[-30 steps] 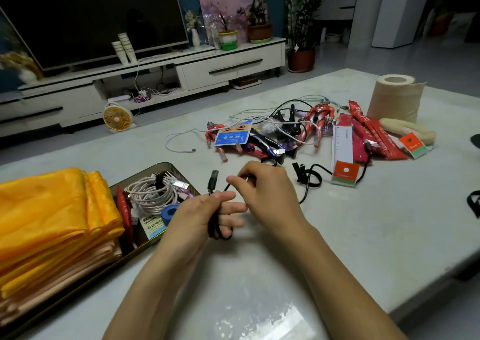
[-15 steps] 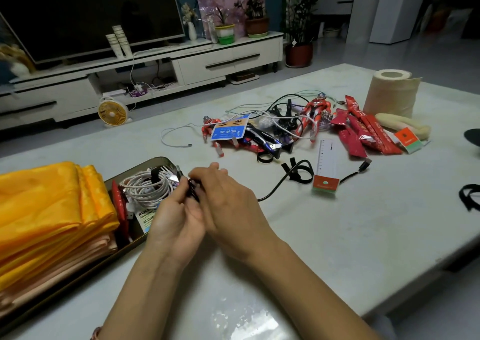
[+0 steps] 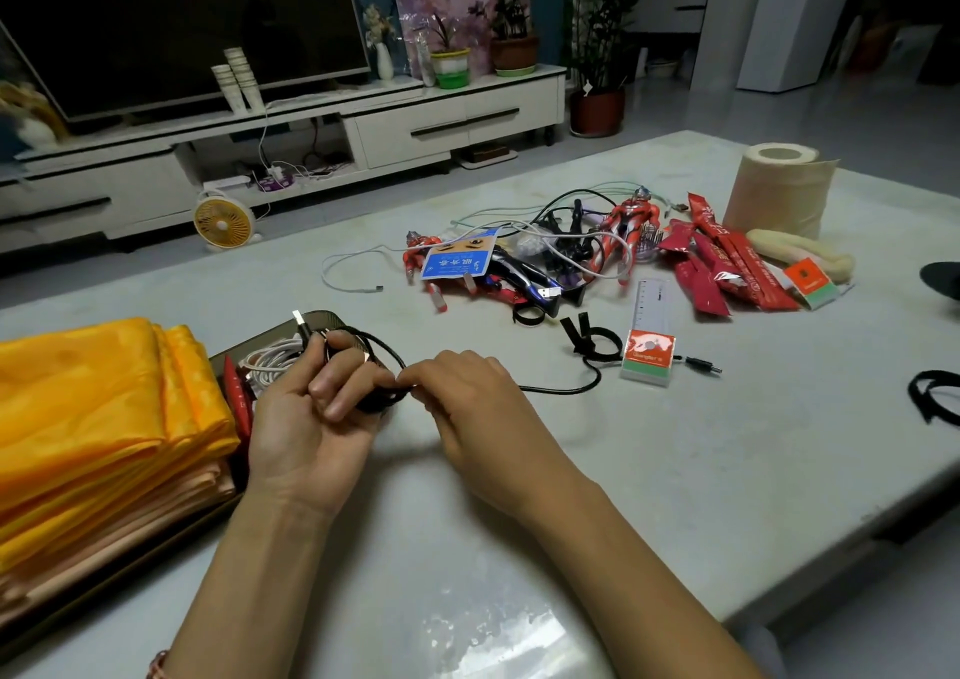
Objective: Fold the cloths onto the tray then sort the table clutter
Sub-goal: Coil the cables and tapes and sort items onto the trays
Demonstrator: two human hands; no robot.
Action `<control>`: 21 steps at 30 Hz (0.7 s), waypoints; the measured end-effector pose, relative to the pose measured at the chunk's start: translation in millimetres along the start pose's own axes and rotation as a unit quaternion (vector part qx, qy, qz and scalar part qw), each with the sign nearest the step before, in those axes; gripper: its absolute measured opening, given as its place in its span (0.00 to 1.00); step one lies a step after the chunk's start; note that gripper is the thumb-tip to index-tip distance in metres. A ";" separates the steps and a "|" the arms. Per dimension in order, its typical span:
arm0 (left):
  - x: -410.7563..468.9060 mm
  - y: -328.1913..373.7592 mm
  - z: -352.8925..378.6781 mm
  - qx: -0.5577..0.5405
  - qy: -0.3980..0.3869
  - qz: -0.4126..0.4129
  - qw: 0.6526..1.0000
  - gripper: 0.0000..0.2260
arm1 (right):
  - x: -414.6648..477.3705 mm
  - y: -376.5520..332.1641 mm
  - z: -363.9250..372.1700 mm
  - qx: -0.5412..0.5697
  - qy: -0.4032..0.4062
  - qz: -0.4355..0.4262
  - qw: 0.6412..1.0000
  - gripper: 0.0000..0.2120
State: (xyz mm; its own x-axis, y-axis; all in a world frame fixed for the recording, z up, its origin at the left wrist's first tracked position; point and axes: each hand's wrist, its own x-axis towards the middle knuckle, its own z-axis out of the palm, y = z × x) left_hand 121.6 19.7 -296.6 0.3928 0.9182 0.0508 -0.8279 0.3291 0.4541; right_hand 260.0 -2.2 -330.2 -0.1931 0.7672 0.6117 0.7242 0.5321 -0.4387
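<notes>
A person coils a black cable (image 3: 561, 391) beside the tray (image 3: 335, 319) at the table's (image 3: 675, 496) left edge, where the folded cloths (image 3: 104, 408) already lie stacked. The left hand (image 3: 306, 429), palm turned up, has its fingers curled round the gathered loops. The USB plug stands clear above them, seemingly so the coil cannot spring apart. The right hand (image 3: 467, 398), knuckles up, pinches the cable just beside those loops, apparently to feed the next turn (its loose tail trails toward the ruler (image 3: 649, 309) mid-table). A white cable coil (image 3: 270, 361) sits in the tray, and the unsorted clutter (image 3: 571, 257) waits toward the far edge.
</notes>
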 end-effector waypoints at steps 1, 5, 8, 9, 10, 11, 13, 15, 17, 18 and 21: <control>1.2 1.3 -3.8 -0.024 -0.044 -0.044 0.998 0.13 | 0.2 -0.2 0.2 -0.015 0.007 0.002 1.000 0.09; 0.1 20.1 -15.9 0.007 -0.097 -0.097 0.991 0.26 | -1.1 11.5 -8.5 -0.030 0.023 0.029 0.999 0.09; -0.7 24.6 -8.6 0.069 -0.108 -0.091 0.988 0.25 | 0.4 22.9 -15.9 -0.026 0.050 0.052 0.997 0.10; 1.1 19.5 -1.5 0.081 -0.112 -0.103 0.985 0.22 | 0.9 25.1 -15.6 -0.045 0.057 0.053 0.996 0.09; 2.1 12.4 3.9 0.105 -0.101 -0.114 0.983 0.18 | 1.5 27.4 -14.8 -0.066 0.061 0.052 0.995 0.08; -1.3 6.4 8.5 0.162 -0.048 -0.100 0.981 0.13 | 2.2 29.3 -14.3 -0.080 0.059 0.055 0.994 0.08; -9.6 -2.8 18.8 0.303 0.022 -0.075 0.950 0.11 | 3.6 32.5 -14.6 -0.091 0.052 0.063 0.992 0.10; -12.6 -10.2 22.7 0.367 0.026 -0.095 0.925 0.09 | 6.7 34.8 -14.7 -0.121 0.068 0.064 0.988 0.13; -12.4 -15.2 21.3 0.413 0.021 -0.109 0.904 0.09 | 12.8 33.8 -15.0 -0.165 0.085 0.072 0.980 0.18; -12.6 -17.2 20.7 0.443 0.019 -0.105 0.890 0.10 | 15.3 33.4 -15.7 -0.179 0.092 0.081 0.976 0.20; -11.4 -24.9 18.6 0.505 0.030 -0.070 0.860 0.11 | 23.4 25.4 -17.0 -0.194 0.126 0.098 0.968 0.21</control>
State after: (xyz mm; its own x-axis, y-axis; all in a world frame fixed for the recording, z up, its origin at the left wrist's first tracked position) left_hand 145.1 -3.1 -291.9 0.4133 0.9052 -0.0988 0.0066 0.1055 0.9944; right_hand 285.2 23.1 -315.8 0.1061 0.7021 0.7042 0.9341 0.1723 -0.3125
